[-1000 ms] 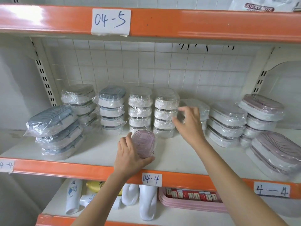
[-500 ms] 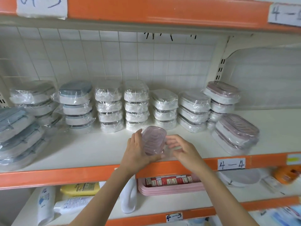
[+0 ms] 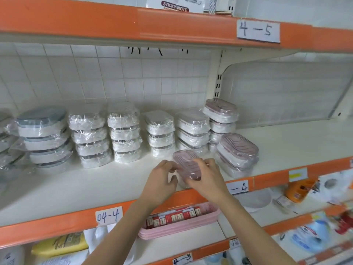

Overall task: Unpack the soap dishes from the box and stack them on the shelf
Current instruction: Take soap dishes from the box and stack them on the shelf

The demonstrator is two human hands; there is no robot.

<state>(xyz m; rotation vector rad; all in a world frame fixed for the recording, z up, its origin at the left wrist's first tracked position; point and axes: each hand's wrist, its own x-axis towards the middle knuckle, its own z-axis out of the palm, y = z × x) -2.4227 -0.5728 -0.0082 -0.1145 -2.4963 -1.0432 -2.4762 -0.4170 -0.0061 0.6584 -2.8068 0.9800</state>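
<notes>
A pink-lidded soap dish [image 3: 186,163] in clear wrap is held tilted just above the front of the white shelf [image 3: 114,186]. My right hand [image 3: 207,178] grips its near end and right side. My left hand [image 3: 161,179] holds its left edge with curled fingers. Behind stand wrapped stacks of soap dishes: grey-lidded [image 3: 43,134] at the left, white ones [image 3: 125,131] in the middle, pink-lidded [image 3: 236,152] at the right. The box is not in view.
The shelf's orange front edge [image 3: 57,220] carries a "04-4" label [image 3: 108,215]. An orange upper shelf [image 3: 133,22] hangs overhead. Below, a pink tray [image 3: 179,226] holds small red boxes. The shelf right of the pink stacks is bare white board [image 3: 296,138].
My right hand came back from the white stacks and took hold of the pink dish together with my left hand. The view swung to the right along the shelf.
</notes>
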